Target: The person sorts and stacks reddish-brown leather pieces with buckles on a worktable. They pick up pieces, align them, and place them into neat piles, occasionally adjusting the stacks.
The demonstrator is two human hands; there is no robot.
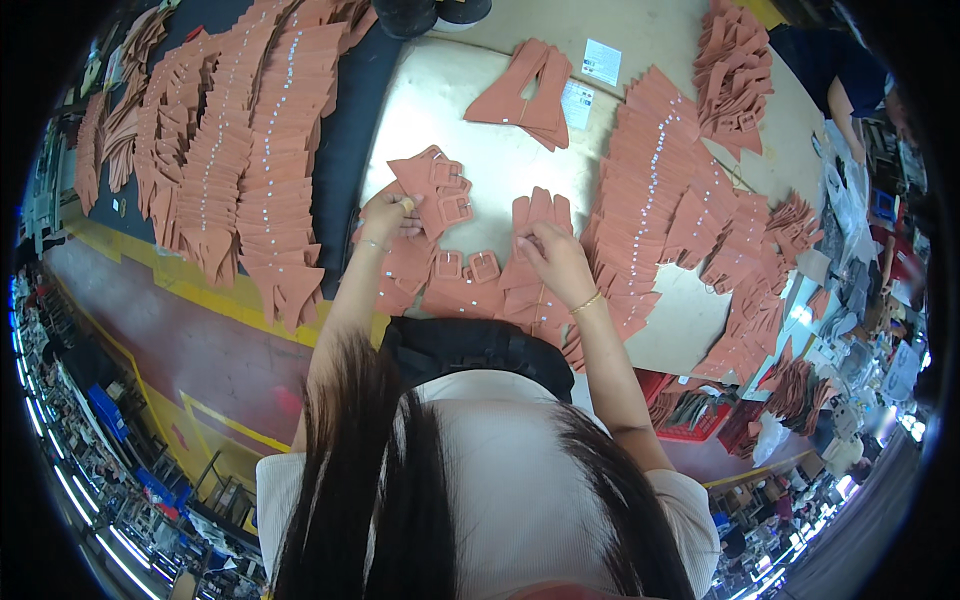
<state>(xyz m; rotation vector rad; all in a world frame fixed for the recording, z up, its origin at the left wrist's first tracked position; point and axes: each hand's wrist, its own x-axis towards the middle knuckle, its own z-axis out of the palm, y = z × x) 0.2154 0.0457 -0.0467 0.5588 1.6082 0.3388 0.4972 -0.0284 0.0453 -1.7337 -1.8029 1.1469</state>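
Observation:
My left hand [392, 218], fingers curled, grips a few salmon-coloured buckled pieces [428, 196]. Square covered buckles fan out along their right side. My right hand [556, 262] is closed at the fingertips on a stack of salmon strap pieces [541, 207], whose rounded tabs point away from me. Between the hands and nearer to me lie more flat pieces [462, 294] with two buckles standing up at their far edge. Just which layers the fingers pinch is hidden.
Long overlapping rows of salmon pieces lie left [280, 150] and right [640, 180]. Farther off rests a small stack [530, 92] beside paper labels [601, 62]. A red crate [697, 424] stands below the table at right. Another person's arm [845, 115] shows at upper right.

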